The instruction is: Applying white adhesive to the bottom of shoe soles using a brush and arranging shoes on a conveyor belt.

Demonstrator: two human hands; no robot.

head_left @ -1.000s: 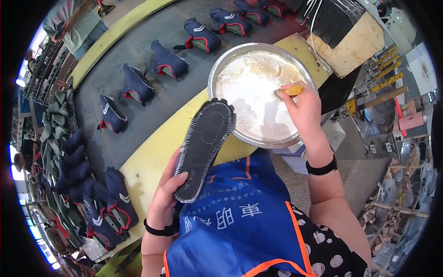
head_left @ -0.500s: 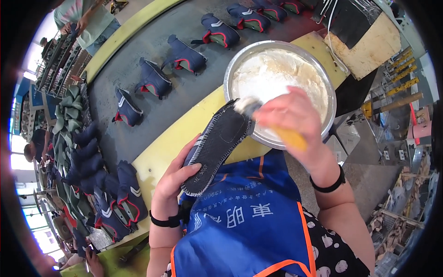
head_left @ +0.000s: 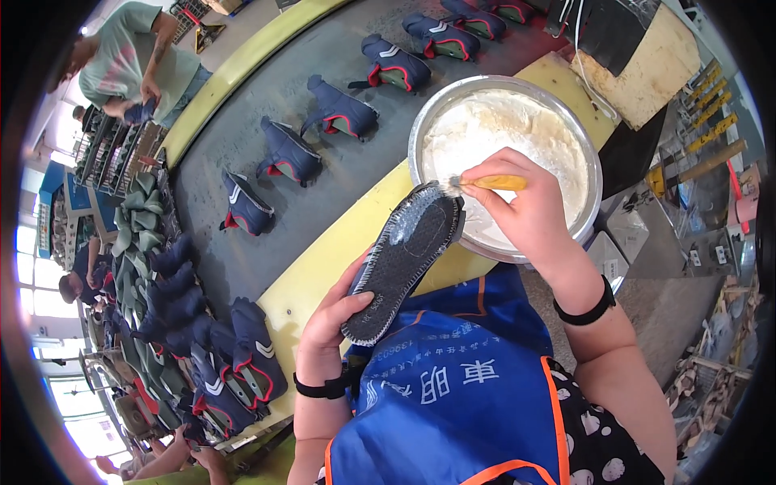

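My left hand point(head_left: 333, 315) is closed around the heel end of a navy shoe upper, its black stitched sole point(head_left: 416, 252) turned up toward me. White paste shows wet along the left edge and toe end of that sole. In my right hand point(head_left: 521, 202) is a brush point(head_left: 495, 183) with a yellow wooden handle, pinched between thumb and fingers. Its pale bristles touch the toe end of the sole. Just behind and right of the toe stands a round metal basin point(head_left: 594, 162) holding thick white paste.
A dark conveyor belt point(head_left: 242, 153) carries a row of navy shoe uppers point(head_left: 291, 153) with red trim. More uppers point(head_left: 255, 356) are piled at the left, beside grey-green shoe parts point(head_left: 141, 210). Another person point(head_left: 133, 61) stands across the belt; other hands point(head_left: 182, 453) show at lower left.
The brush has come down onto the toe of the sole, and a white streak of paste now lies there. The view has shifted slightly, and the uppers appear farther right.
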